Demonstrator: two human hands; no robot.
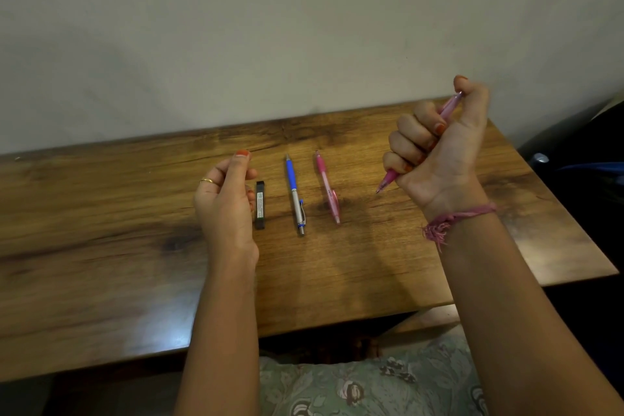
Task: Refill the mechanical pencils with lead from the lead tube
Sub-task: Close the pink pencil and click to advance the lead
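The black lead tube (259, 205) lies flat on the wooden worktop (101, 213), its long side running away from the person; it is opaque with a pale label, so whether any lead is inside cannot be told.

The left hand (227, 199) hovers just beside the lead tube on its left, above the worktop, palm turned toward the tube. Its fingers are loosely curled with thumb and fingertips apart, and it holds nothing; a gold ring sits on one finger. Whether it brushes the tube cannot be told.

The right hand (439, 149) is raised well to the right of the lead tube, clenched in a fist around a light pink mechanical pencil (388, 179). The thumb presses on the pencil's upper end, and the pointed tip sticks out below the fist, aimed down and left toward the worktop without touching it. A frayed pink thread bracelet (452, 219) circles that wrist.

Just right of the lead tube lies a blue and silver mechanical pencil (295, 194), tip pointing away from the person, clip end nearer. Farther right of the tube, past the blue one, lies a darker pink mechanical pencil (327, 186), roughly parallel and slightly slanted. Tube and both resting pencils lie apart from one another.
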